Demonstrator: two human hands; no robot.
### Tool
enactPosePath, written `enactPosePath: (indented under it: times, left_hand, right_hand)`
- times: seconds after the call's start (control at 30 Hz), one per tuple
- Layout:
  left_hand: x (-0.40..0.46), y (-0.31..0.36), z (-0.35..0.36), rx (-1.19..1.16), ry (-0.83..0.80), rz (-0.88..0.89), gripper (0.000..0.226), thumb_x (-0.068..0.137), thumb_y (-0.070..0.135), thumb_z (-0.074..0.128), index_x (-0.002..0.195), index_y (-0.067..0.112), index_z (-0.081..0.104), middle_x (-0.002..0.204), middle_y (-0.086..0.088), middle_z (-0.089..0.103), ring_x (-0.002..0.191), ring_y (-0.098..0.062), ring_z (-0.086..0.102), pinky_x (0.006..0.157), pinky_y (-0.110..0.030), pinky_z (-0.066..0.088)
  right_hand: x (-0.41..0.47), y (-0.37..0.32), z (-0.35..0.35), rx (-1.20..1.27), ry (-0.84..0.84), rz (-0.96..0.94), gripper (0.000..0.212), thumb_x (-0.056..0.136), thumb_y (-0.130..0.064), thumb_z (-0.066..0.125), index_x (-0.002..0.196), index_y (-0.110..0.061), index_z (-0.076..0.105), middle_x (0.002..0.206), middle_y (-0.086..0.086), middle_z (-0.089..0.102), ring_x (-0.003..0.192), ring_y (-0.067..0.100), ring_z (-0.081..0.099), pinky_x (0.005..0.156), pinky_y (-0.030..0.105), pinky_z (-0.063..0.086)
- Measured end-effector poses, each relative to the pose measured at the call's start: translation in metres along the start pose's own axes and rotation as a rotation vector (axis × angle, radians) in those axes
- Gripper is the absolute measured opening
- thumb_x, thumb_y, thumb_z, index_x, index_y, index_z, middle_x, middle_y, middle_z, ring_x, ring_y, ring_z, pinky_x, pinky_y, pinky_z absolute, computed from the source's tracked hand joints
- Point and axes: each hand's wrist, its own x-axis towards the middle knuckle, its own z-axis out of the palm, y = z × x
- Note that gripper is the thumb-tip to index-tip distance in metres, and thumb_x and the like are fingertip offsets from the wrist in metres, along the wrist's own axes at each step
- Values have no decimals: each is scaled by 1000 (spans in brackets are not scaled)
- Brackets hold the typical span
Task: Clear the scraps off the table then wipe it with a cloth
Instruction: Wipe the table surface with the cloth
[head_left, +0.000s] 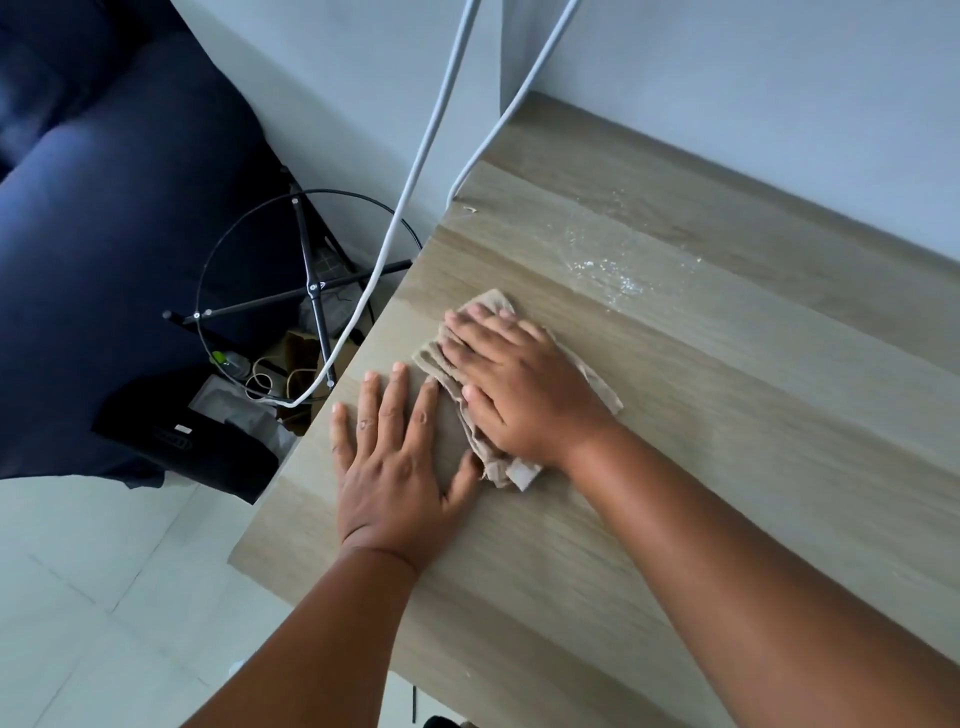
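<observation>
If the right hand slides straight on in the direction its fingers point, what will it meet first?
The right hand presses flat on the cloth, fingers pointing toward the table's far left corner. Going straight on, it would probably cross bare table and reach the small scrap near the white cable, though depth is uncertain.

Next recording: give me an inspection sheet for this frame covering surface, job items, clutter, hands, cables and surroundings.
Surface: wooden table, with a wet, speckled smear towards the wall.
Job's things: beige cloth, folded, flat on the table near its left edge.
Clutter: one small scrap at the table's far corner.
Hands: right hand pressed flat on the cloth, fingers straight; left hand flat on the bare table beside it, thumb touching the cloth's edge. No grip on anything.
Cables: two white cables hang down past the table's far corner to the floor.
Surroundings: black wire stand over floor oddments, dark blue sofa, pale wall, tiled floor.
</observation>
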Motion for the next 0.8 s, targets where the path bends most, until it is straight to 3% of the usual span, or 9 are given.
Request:
enactPosePath:
  times: [0.17, 0.27, 0.37, 0.5, 0.63, 0.8]
  left_hand:
    - [-1, -2, 0, 15, -24, 7, 82, 96, 71, 34, 164, 26, 26, 174, -4, 15, 162, -24, -2, 128, -58, 7]
    - [-1, -1, -1, 6, -32, 2, 82, 96, 70, 34, 164, 25, 26, 174, -4, 14, 162, -24, -3, 128, -58, 7]
    - [-2, -1, -1, 10, -36, 5, 82, 96, 71, 34, 164, 25, 26, 174, -4, 13, 162, -23, -4, 128, -58, 6]
    - [-2, -2, 1, 19, -37, 4, 83, 96, 71, 33, 164, 26, 24, 174, -4, 12, 162, -22, -4, 128, -58, 6]
    - [-2, -4, 2, 20, -29, 15, 83, 96, 72, 31, 165, 26, 22, 174, -4, 11, 162, -23, -5, 128, -58, 7]
    - [-2, -4, 2, 0, -26, 11, 83, 96, 73, 31, 165, 27, 23, 174, -3, 12, 162, -22, -4, 128, -58, 7]
  right_hand:
    - [-82, 39, -3, -22, 74, 223, 56, 99, -30, 43, 152, -13, 50, 164, 8, 38, 155, 28, 31, 122, 51, 31]
    - [-76, 59, -8, -39, 142, 486, 56, 99, -30, 40, 149, -9, 52, 162, 15, 40, 152, 35, 35, 123, 52, 29]
    - [-39, 60, -11, -55, 163, 663, 57, 98, -34, 43, 151, -16, 50, 164, 14, 37, 153, 35, 29, 127, 48, 21]
    - [-28, 34, -2, -71, 115, 577, 61, 99, -48, 41, 153, -21, 47, 166, 14, 34, 155, 36, 27, 127, 49, 18]
    - [-92, 32, 1, -71, 77, 428, 57, 104, -43, 39, 155, -17, 46, 167, 9, 32, 156, 30, 26, 127, 49, 22]
    - [-124, 85, -16, -92, 129, 663, 57, 104, -35, 35, 153, -9, 48, 164, 13, 37, 154, 35, 30, 126, 51, 25]
